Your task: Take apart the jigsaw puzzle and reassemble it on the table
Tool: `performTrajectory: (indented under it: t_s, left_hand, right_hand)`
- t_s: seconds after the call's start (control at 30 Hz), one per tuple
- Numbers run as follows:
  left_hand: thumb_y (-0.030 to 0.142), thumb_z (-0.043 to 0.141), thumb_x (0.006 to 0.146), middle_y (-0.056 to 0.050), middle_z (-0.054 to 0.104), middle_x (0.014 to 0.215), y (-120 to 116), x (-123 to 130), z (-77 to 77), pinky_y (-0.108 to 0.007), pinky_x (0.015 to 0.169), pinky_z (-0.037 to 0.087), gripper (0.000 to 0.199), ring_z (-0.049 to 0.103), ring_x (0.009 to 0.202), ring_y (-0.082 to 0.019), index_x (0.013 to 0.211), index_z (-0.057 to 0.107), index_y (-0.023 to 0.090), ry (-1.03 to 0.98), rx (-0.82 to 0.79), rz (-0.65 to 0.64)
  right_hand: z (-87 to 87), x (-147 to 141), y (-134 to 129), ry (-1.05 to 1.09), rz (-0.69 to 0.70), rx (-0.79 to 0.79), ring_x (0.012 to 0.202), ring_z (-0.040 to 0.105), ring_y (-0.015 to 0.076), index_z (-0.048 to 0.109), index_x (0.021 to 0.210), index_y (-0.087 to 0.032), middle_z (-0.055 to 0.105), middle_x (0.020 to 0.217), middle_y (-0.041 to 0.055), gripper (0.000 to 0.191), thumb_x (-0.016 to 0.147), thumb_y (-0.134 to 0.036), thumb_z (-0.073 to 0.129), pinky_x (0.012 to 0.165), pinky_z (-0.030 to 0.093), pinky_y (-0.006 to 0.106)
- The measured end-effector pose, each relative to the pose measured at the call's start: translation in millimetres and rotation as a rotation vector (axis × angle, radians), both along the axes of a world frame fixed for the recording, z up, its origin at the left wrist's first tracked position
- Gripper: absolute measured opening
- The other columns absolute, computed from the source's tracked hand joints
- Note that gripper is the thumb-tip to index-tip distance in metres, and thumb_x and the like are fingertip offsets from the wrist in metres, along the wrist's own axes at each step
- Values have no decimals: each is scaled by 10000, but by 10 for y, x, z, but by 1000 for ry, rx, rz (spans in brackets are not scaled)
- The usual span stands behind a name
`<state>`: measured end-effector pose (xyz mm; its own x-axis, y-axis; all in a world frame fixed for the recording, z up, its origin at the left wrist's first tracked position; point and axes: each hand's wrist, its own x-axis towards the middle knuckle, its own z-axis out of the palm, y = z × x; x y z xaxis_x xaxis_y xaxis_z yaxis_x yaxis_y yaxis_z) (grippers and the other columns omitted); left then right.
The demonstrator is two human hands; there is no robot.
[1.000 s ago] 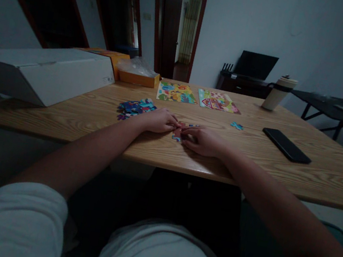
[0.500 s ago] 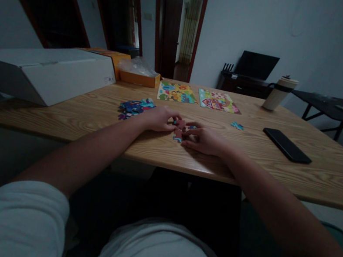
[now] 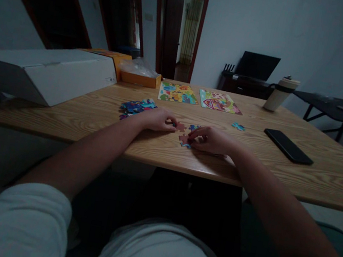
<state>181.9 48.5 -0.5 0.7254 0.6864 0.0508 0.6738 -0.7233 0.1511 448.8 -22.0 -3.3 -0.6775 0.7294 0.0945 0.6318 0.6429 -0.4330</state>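
A long white cardboard box [image 3: 77, 78] lies at the left of the pale wood-grained bench [image 3: 154, 148]. Next comes a shallow orange cardboard tray [image 3: 138, 79] with crumpled clear plastic [image 3: 138, 67] in it, and, nearer, a heap of blue, multicoloured jigsaw pieces [image 3: 137, 107], partly behind the left forearm. The left hand [image 3: 161, 120] rests on the bench, thumb and forefinger pinching a reddish-brown jigsaw piece [image 3: 181, 126]. Beyond it lies a flat yellow-and-green picture sheet [image 3: 178, 93]. Just nearer the person, a second reddish-brown piece with a light-blue edge [image 3: 184, 140] lies apart from the first, grasped at its right side by the fingertips of the right hand [image 3: 211, 140]. A dark-blue jigsaw piece [image 3: 194, 127] shows just beyond those fingers. Further back is a flat pink-and-green picture sheet [image 3: 220, 102]; then a small light-blue jigsaw piece [image 3: 238, 126], a cream bottle with a black band [image 3: 276, 98] and a black rectangular phone [image 3: 288, 146].
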Motion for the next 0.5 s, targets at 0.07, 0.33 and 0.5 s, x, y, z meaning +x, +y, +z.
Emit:
performTrajectory:
  t_s: [0.07,0.33,0.5]
  left_hand:
    - [464,587,902,-53,746,1131,5,-58,20,-265,852,445,406,657,988,-198,1219,719,248,-5,-30,36]
    - [513,572,883,-83,653,1346,204,-686,509,-258,910,463,594,644,1112,-218,1382,611,194,2,63,503]
    - [493,638,798,-99,686,1293,326,-1252,574,-256,921,459,568,649,1102,-230,1252,701,155,124,-121,547]
  right_hand:
    - [14,5,-18,-19,-27,-14,750,643,168,778,1104,-268,758,958,19,275,863,-326,659,641,426,265]
    - [45,0,-35,-67,-82,-34,692,589,157,767,1121,-296,724,849,3,329,807,-385,719,610,381,263]
    - [50,8,-36,-43,-71,-66,699,581,156,762,1123,-295,716,877,7,335,816,-421,716,612,370,260]
